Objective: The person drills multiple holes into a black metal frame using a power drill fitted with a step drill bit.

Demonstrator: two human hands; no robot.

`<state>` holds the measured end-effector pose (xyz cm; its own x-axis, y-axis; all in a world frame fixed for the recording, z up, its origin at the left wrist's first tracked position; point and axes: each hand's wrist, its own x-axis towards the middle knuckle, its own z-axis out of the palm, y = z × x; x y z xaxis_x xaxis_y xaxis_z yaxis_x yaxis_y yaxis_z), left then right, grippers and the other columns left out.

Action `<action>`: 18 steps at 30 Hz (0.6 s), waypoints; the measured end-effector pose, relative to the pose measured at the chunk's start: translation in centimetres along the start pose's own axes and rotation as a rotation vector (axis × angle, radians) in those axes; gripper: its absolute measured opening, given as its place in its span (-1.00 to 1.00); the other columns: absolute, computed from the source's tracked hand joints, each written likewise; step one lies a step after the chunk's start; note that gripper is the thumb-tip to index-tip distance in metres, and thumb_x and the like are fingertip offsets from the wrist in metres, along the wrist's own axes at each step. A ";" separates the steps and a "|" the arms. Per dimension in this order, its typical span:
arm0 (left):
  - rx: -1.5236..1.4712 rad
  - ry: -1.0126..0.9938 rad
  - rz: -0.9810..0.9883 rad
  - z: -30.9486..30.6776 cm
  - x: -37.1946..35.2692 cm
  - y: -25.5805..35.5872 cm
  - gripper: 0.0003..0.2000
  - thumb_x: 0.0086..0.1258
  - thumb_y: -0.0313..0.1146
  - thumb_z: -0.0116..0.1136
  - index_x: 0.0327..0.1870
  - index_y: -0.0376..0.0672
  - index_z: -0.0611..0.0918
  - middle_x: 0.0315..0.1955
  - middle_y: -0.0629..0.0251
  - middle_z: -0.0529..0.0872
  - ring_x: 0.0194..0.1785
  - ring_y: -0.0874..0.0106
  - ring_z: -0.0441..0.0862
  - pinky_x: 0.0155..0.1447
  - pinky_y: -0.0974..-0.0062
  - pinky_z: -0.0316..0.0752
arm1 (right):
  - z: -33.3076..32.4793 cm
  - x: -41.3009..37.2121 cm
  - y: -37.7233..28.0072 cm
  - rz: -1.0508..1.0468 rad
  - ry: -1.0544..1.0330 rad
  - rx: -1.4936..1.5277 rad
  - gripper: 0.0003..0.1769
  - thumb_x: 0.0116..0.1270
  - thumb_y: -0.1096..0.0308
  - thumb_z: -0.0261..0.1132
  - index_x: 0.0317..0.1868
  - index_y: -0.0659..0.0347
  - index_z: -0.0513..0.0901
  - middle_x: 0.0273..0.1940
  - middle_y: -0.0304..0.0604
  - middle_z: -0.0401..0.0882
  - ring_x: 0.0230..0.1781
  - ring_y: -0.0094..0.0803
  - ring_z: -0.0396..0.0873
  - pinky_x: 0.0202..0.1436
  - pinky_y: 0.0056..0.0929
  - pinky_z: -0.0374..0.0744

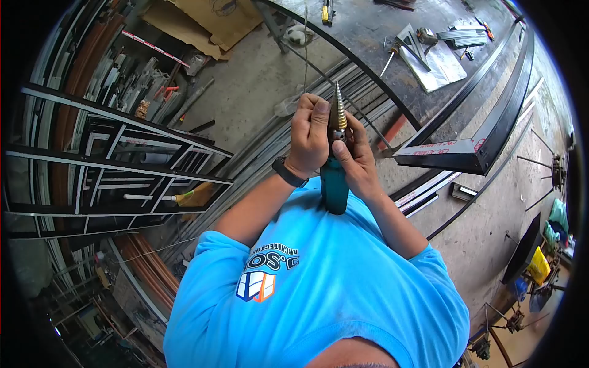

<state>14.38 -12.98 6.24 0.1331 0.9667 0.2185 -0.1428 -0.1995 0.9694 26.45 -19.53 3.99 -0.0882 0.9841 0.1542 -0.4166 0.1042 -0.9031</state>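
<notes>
Left grip (308,138) and right grip (356,156), mine, raised together before my chest.

- Far left: rack of black steel frames (116,165), standing on edge.
- Upper left: flattened cardboard (208,18) on the grey concrete floor (257,80).
- Centre: left grip, watch at the wrist, fingers curled shut round the head of the drill (334,187), thumb up beside the step bit (338,107). Bit gold, cone-stepped, pointing away from me. Drill teal, its lower end over my blue shirt (319,282).
- Right grip closed on the same drill, touching the left.
- Right: black steel channel (491,135).
- Upper right: dark tabletop (368,24) bearing a metal square (412,43) and loose tools.
</notes>
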 end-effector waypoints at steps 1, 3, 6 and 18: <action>0.024 -0.015 -0.010 -0.1 -0.2 0.2 -0.74 0.77 -0.19 -0.05 -0.17 -0.15 0.49 -0.39 0.46 0.56 -0.33 0.69 0.44 -0.20 0.63 0.43 | 0.1 -0.3 0.0 0.004 0.008 0.002 -0.33 0.66 0.30 0.21 0.64 0.15 0.13 0.44 -0.08 0.39 0.46 -0.40 0.36 0.51 -0.35 0.33; 0.059 -0.046 -0.009 0.1 0.4 0.6 -0.74 0.77 -0.18 -0.05 -0.16 -0.15 0.49 -0.39 0.46 0.56 -0.33 0.69 0.44 -0.20 0.62 0.44 | -0.2 -0.1 -0.1 -0.004 0.018 -0.012 -0.33 0.66 0.30 0.21 0.63 0.16 0.13 0.43 -0.08 0.39 0.43 -0.41 0.37 0.49 -0.35 0.36; 0.096 -0.103 -0.139 -0.6 1.4 0.7 -0.73 0.77 -0.14 -0.03 -0.13 -0.14 0.47 -0.40 0.46 0.57 -0.33 0.69 0.46 -0.20 0.60 0.46 | -0.4 0.0 -1.5 0.052 0.018 0.087 -0.39 0.69 0.30 0.14 0.60 0.28 0.18 0.38 -0.07 0.46 0.35 -0.41 0.47 0.45 -0.34 0.40; -0.132 -0.041 -0.491 -0.5 0.9 2.5 -0.72 0.77 -0.04 -0.10 -0.09 -0.02 0.48 -0.50 0.49 0.53 -0.61 0.70 0.37 -0.64 0.67 0.24 | -1.4 0.1 -1.1 0.157 0.118 -0.046 -0.51 0.54 0.34 0.36 0.36 0.37 0.49 0.05 -0.16 0.68 0.03 -0.54 0.62 0.14 -0.51 0.58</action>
<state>13.69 -12.53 8.84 0.2536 0.9336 -0.2530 -0.1761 0.3017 0.9370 28.20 -19.36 4.44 -0.0412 0.9985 -0.0350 -0.3643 -0.0476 -0.9301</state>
